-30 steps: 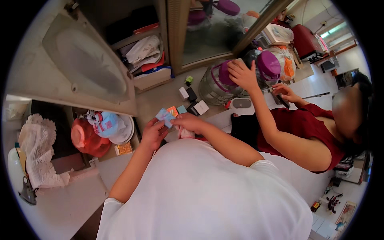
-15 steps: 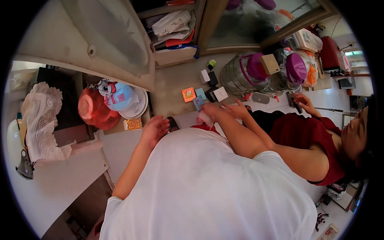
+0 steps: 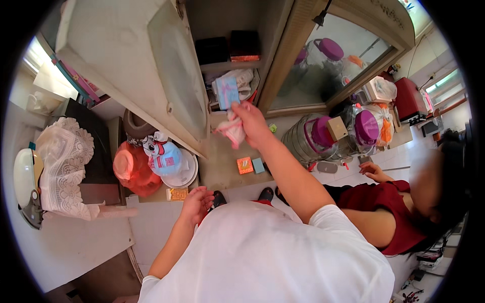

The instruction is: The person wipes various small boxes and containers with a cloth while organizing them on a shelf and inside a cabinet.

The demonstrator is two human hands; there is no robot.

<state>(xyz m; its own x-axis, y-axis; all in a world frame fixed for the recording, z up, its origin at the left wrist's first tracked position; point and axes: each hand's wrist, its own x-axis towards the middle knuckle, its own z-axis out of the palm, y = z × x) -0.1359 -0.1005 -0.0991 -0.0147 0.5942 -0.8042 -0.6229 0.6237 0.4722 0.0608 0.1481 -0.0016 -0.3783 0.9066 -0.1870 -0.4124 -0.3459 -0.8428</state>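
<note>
While the right grip (image 3: 248,125) reaches up toward the cabinet, it grasps a light blue packet (image 3: 228,90) by its lower edge, and a pink-and-white cloth (image 3: 233,132) hangs bunched from the same fingers. The packet is in front of a shelf compartment stuffed with papers and white bags (image 3: 244,80); whether it touches them I cannot tell. Released, its fingers loosely bent, the left grip (image 3: 196,204) hangs low in front of the white shirt (image 3: 262,247), near a small orange-and-yellow box (image 3: 177,194).

On the desk (image 3: 220,151), below the cloth, an orange box (image 3: 245,165) lies just beside a teal one. Farther right stand two large jars with purple lids, and a tan box (image 3: 337,128) rests against the nearer lid. To the left, a red plastic bowl (image 3: 132,174), a blue bag (image 3: 165,157) and white plates (image 3: 188,175) crowd together near the open cabinet door (image 3: 121,60). At the right, a person in a dark red top (image 3: 399,217) has one hand (image 3: 375,172) stretched forward.
</note>
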